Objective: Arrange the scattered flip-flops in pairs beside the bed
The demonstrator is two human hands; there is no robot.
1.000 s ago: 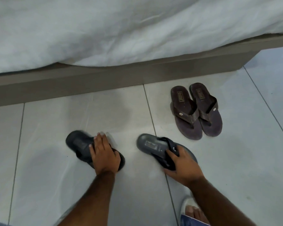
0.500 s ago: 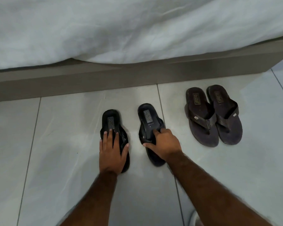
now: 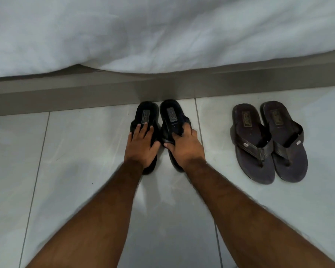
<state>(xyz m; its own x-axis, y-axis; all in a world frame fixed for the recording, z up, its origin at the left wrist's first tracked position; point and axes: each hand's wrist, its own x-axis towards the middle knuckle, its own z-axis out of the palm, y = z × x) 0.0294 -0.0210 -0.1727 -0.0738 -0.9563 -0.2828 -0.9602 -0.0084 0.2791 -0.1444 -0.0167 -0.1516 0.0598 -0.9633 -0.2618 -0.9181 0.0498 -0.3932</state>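
Two black flip-flops lie side by side on the tiled floor, heels touching the bed base (image 3: 66, 93). My left hand (image 3: 141, 146) presses flat on the left black flip-flop (image 3: 146, 115), fingers spread over its strap. My right hand (image 3: 184, 146) grips the strap of the right black flip-flop (image 3: 171, 115). The toe ends of both are hidden under my hands. A brown pair stands together further right: its left one (image 3: 249, 142) and its right one (image 3: 284, 138), heels toward the bed.
A white duvet (image 3: 162, 31) hangs over the grey bed base along the top. Pale glossy floor tiles (image 3: 75, 171) stretch left of the black pair and between the two pairs.
Both hands slid the black flip-flops forward to the bed base and closer together; a gap between them has closed. The view has moved nearer the bed.
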